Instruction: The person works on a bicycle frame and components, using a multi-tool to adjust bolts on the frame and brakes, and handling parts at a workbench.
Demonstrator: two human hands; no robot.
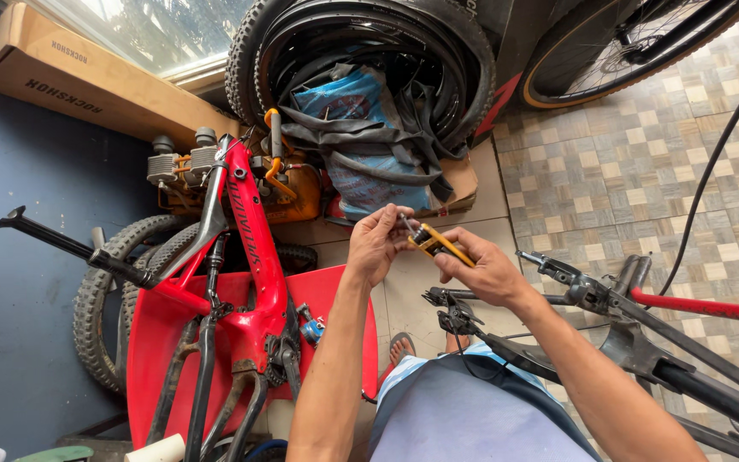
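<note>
Carefully now: both hands up over the bike parts, working a small tool.
My right hand [482, 272] grips the yellow-handled multi-tool [438, 243]; my left hand [378, 242] fingers pinch its tip. A slip could drop it onto the tiled floor [643, 171] or into the red bike frame [245, 257].

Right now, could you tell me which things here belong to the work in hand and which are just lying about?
In hand:
- left hand, pinching the tool's end
- right hand, gripping the tool
- yellow multi-tool
- black handlebar, just below the hands

Lying about:
- red bike frame
- stacked tyres
- blue bag
- cardboard box
</note>
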